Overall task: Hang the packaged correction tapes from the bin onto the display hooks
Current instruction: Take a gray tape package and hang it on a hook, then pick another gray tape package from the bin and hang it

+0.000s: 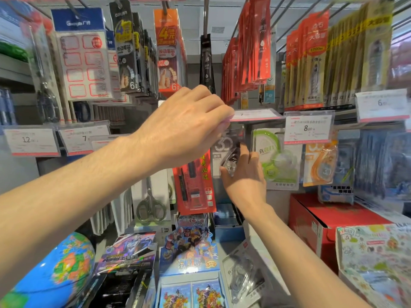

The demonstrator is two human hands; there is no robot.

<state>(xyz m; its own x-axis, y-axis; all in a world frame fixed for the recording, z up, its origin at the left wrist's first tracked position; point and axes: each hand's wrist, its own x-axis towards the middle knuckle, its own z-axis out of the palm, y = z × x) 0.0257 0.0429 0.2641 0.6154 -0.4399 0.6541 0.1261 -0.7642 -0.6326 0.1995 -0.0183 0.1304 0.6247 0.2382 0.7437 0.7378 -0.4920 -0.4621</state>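
At centre frame the left hand (186,121) pinches the pink-edged clear price-tag flap (255,114) upward, fingers curled, likely to bare the hook behind. Just right and below, the right hand (244,176) grips a grey-carded, clear-blistered correction tape pack (226,152) — raised beneath that flap, ready for threading — while another clear pack (242,276) lies at lower centre-right.

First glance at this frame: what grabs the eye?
Two bare arms reach in at the centre: the left hand lifts a price tag, while the right hand holds a black correction tape pack under it. A blue globe sits bottom left and a red box at right.
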